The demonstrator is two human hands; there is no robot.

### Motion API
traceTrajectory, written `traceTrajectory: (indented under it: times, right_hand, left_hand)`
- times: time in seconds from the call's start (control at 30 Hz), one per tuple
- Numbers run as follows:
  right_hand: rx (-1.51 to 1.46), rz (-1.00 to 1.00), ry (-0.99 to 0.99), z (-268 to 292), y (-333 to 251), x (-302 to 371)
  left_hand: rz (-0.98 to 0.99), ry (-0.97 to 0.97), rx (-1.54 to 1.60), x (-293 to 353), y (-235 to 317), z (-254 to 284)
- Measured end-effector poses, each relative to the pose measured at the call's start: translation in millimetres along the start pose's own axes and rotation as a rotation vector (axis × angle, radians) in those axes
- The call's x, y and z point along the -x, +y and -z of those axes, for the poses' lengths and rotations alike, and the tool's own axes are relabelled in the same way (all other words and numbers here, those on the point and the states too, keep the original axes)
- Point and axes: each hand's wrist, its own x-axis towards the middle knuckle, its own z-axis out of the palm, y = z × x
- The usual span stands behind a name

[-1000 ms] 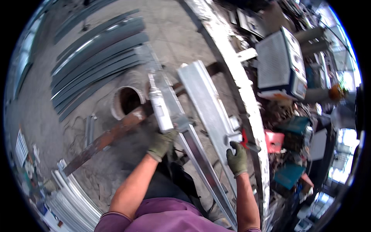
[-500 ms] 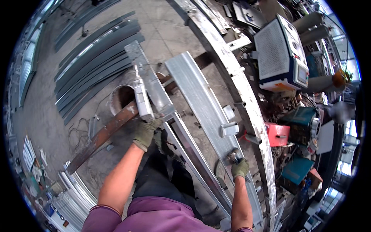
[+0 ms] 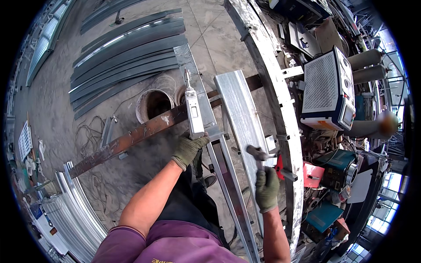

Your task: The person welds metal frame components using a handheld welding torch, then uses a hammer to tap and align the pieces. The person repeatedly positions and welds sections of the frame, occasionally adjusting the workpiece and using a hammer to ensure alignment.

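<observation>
Fingers of the gloved left hand (image 3: 189, 149) wrap a white sealant tube (image 3: 193, 111); right hand (image 3: 266, 187) grips a dark hammer (image 3: 259, 154)

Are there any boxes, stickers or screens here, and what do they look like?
Welding machine: right of the long steel beam, boxy, white perforated top, blue edges, small screen panel on its side.
Cardboard box: top right, brown, open flaps.
Red box: right of the right hand, small, flat.
</observation>
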Motion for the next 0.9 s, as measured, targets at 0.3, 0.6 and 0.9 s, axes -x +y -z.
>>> traceTrajectory:
  times: [0.3, 0.6, 0.9]
  right_hand:
    - [0.179, 0.041, -0.047, -70, -62, -38]
    - [0.171, -0.02, 0.028, -75, -52, -39]
    - [0.216, -0.038, -0.079, -86, -64, -39]
  left_hand:
    - [-0.043, -0.01, -0.026, -7, -18, -1]
    - [0.049, 0.036, -0.109, -4, -8, -4]
    - [0.114, 0.005, 0.014, -6, -14, 1]
